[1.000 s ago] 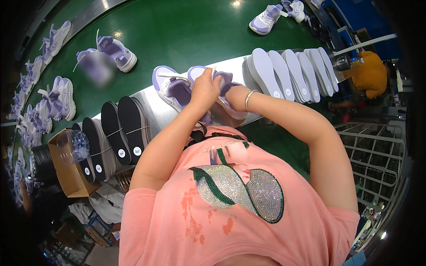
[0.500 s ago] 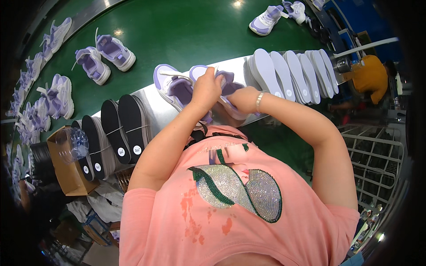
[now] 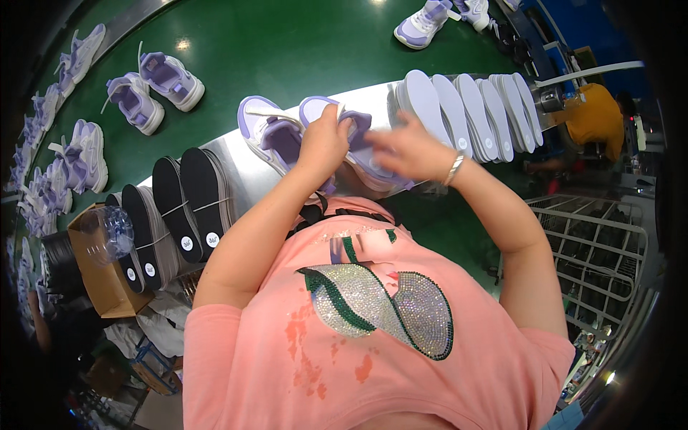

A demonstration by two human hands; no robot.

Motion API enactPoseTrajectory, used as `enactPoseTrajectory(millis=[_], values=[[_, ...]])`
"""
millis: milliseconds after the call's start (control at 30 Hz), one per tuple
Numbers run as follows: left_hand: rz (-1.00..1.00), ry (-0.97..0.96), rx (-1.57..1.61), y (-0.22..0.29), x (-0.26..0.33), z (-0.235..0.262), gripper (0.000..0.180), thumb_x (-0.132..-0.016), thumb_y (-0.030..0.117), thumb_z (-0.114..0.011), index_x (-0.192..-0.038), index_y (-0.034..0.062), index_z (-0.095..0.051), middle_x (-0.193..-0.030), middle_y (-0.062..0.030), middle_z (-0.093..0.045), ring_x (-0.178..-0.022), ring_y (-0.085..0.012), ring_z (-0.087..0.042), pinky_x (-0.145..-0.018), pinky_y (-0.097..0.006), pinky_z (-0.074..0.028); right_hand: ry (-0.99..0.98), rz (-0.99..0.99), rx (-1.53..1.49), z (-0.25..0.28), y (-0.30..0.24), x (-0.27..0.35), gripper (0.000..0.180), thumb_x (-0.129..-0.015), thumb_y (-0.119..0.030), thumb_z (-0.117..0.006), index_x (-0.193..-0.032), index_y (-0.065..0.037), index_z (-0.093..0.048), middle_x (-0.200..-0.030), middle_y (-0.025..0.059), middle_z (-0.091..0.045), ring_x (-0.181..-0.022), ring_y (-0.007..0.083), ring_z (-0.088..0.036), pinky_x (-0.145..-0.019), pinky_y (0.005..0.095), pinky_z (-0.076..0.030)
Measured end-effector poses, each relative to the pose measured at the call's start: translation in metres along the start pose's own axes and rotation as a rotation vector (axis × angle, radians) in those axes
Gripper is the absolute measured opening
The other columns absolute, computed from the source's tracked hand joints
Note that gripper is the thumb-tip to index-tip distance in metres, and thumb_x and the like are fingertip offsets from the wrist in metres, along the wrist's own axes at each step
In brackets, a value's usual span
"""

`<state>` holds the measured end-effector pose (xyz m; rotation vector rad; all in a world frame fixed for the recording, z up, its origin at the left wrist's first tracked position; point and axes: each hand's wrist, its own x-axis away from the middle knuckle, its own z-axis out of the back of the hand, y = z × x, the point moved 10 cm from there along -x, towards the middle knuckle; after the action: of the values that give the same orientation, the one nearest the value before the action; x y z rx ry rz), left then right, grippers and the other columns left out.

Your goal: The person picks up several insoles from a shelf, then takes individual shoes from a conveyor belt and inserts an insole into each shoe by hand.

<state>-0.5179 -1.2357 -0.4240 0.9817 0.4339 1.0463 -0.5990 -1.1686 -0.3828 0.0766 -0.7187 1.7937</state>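
A purple sneaker (image 3: 365, 154) was gripped at its collar by the left hand (image 3: 324, 143); the right hand (image 3: 408, 149), blurred, was half open over it, apparently holding nothing. The shoe was judged light, soft, best held by the sole.

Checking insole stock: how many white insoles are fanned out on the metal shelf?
5 white insoles, fanned side by side on the metal shelf, just beyond the right hand; more may hide behind them.

sneakers (image 3: 362, 147): lilac-white | belt (image 3: 287, 50): green | insoles (image 3: 204, 197): black | shirt (image 3: 373, 344): pink
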Motion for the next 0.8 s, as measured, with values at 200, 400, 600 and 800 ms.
enactPoseTrajectory(millis=[200,400,600,800], values=[[-0.068,0.056,0.068,0.002,0.004,0.003,0.024,-0.082,0.018,-0.054,-0.094,-0.0017,-0.047,-0.075,-0.0253,-0.058,-0.074,-0.0431,-0.055,-0.064,-0.047,-0.043,-0.050,-0.002,0.054,0.013,-0.011,0.022,0.035,-0.078,-0.022,-0.057,-0.108,-0.006,-0.053,-0.081,0.0083,-0.063,-0.082,0.0243,-0.060,-0.101,0.0510,-0.016],[-0.048,0.023,0.146,-0.001,-0.005,-0.006,0.028,-0.081,0.020,-0.054,-0.097,-0.0022,-0.051,-0.083,-0.0260,-0.058,-0.082,-0.0420,-0.055,-0.070,-0.043,-0.044,-0.392,-0.068,0.277,-0.081,0.016,0.005,0.022,-0.064,-0.007,-0.054,-0.085,-0.001,-0.057,-0.072,0.0152,-0.062,-0.077,0.0295,-0.061,-0.098,0.0538,-0.020],[0.049,-0.013,0.324,-0.012,-0.009,-0.012,0.029,-0.083,0.023,-0.051,-0.095,-0.0030,-0.054,-0.081,-0.0194,-0.061,-0.078,-0.0290,-0.060,-0.068,-0.036,-0.044,-0.328,-0.023,0.236,-0.080,0.012,0.003,0.022,-0.060,-0.005,-0.052,-0.081,-0.002,-0.059,-0.073,0.0142,-0.062,-0.078,0.0294,-0.061,-0.098,0.0471,-0.024],[0.220,-0.154,0.642,-0.022,-0.015,-0.033,0.026,-0.087,0.027,-0.049,-0.092,0.0026,-0.056,-0.079,-0.0021,-0.057,-0.070,-0.0104,-0.050,-0.064,-0.025,-0.040,-0.264,-0.045,0.098,-0.068,0.009,0.007,0.019,-0.072,-0.018,-0.056,-0.085,-0.004,-0.055,-0.071,0.0130,-0.062,-0.076,0.0289,-0.060,-0.092,0.0441,-0.032]])
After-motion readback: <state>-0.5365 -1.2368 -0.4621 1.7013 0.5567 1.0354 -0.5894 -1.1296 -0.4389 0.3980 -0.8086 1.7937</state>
